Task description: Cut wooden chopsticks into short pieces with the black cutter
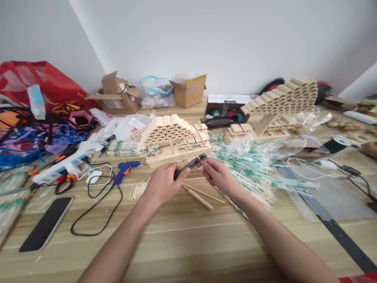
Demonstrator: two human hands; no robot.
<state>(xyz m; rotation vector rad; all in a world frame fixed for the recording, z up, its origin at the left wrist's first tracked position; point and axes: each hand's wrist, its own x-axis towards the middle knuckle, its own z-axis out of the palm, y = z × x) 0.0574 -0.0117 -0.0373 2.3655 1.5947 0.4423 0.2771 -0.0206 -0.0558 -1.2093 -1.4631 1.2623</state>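
My left hand (163, 182) is closed round a black cutting tool (191, 163) whose tip points up and right toward a stacked wooden-stick model (173, 139). My right hand (216, 173) is pinched close to the tool's tip; what it holds is too small to make out. Two loose wooden sticks (203, 195) lie on the wooden table (188, 236) just under both hands. A small row of cut sticks (138, 190) lies left of my left hand.
A blue glue gun (126, 169) with black cable, a white power strip (59, 169) and a dark phone (47, 224) lie left. A heap of clear chopstick wrappers (256, 169) spreads right. A second stick model (282, 102), cardboard boxes (188, 90) and a red bag (38, 82) line the back.
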